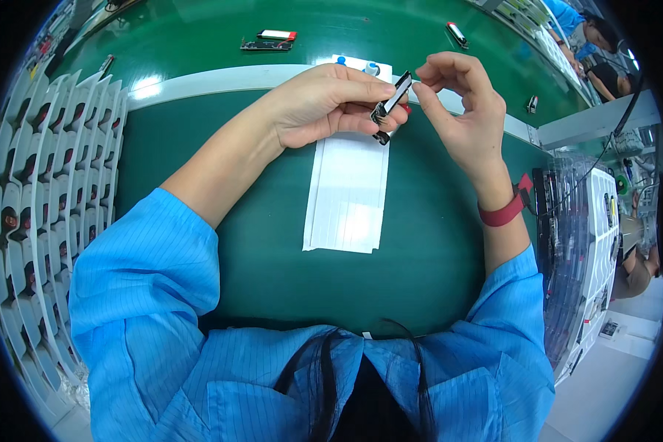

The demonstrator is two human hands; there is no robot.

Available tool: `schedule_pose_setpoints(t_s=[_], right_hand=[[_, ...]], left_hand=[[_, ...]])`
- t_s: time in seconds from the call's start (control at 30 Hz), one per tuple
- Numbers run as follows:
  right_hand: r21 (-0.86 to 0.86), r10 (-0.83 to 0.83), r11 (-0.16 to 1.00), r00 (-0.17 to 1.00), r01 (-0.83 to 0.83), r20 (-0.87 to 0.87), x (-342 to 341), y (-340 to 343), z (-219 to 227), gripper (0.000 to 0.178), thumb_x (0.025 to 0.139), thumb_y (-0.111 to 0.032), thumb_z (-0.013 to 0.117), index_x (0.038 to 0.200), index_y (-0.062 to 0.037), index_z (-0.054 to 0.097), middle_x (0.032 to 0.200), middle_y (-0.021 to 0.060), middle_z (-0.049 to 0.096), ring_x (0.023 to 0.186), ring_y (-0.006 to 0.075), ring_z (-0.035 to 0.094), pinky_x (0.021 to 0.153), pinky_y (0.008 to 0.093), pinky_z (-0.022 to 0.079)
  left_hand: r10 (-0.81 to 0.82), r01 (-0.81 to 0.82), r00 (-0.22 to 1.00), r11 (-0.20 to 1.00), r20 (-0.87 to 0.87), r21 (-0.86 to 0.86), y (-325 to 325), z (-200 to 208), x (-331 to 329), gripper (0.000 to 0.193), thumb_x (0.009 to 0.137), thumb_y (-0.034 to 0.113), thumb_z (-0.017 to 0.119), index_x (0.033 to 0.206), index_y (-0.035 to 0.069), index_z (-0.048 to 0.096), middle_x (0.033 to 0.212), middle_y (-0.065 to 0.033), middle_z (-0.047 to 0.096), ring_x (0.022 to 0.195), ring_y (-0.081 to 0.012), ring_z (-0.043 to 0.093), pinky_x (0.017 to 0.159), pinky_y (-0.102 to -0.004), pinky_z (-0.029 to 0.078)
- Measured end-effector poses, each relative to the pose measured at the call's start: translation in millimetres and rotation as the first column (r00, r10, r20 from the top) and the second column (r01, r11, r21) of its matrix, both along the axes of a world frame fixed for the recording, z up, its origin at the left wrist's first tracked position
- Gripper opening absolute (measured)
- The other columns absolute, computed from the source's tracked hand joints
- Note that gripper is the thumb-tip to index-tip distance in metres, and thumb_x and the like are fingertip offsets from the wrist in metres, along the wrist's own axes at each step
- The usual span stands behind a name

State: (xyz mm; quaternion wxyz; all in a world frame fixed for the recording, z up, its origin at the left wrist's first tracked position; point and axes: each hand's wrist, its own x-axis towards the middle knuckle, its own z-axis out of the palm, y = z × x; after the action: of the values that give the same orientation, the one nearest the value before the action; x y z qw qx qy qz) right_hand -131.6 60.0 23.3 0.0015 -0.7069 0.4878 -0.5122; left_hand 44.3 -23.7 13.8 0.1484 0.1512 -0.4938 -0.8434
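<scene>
My left hand (339,103) is closed around a small electronic assembly (399,97), a narrow black piece with a white strip along its face and a circuit-board end. It is held tilted above the work surface. Just to its right, my right hand (460,103) has its thumb and forefinger brought together in a pinch; whatever may be between the tips is too small to make out. Beneath the left hand lies a white sheet of strips (346,199) on the green mat (258,250). A red wrist strap (504,214) circles my right wrist.
White divided racks (59,191) filled with small parts stand at left. Clear trays (567,243) are stacked at right. Beyond a pale rail (221,79) lie a circuit board with a battery (269,40) and another small part (457,34). Other people sit at far right.
</scene>
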Motion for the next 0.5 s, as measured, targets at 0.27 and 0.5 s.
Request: schedule_pose_setpoints(t_s=[0.27,0.5], right_hand=[[-0.013,-0.11,0.994,0.993,0.109,-0.041,10.8,-0.2,-13.7,0.018,0.072,0.0,0.065,0.088,-0.001,0.056,0.08,0.0065,0.063,0.071,0.014,0.062,0.065,0.0239,0.05],[0.082,-0.029,0.997,0.953,0.005,0.303,10.0,-2.9,-10.4,0.019,0.073,0.001,0.064,0.089,0.0005,0.052,0.084,0.0079,0.061,0.074,0.0117,0.061,0.068,0.0252,0.05]], left_hand=[[0.068,-0.069,0.997,0.997,-0.031,-0.023,5.8,-1.9,-3.5,0.025,0.087,0.017,0.055,0.096,-0.006,0.06,0.087,-0.0122,0.063,0.072,-0.0122,0.062,0.066,-0.0194,0.054],[0.073,-0.074,0.997,0.997,-0.04,-0.021,4.9,-5.6,-5.8,0.024,0.085,0.018,0.058,0.094,-0.003,0.062,0.084,-0.0117,0.064,0.074,-0.0154,0.062,0.068,-0.024,0.053]])
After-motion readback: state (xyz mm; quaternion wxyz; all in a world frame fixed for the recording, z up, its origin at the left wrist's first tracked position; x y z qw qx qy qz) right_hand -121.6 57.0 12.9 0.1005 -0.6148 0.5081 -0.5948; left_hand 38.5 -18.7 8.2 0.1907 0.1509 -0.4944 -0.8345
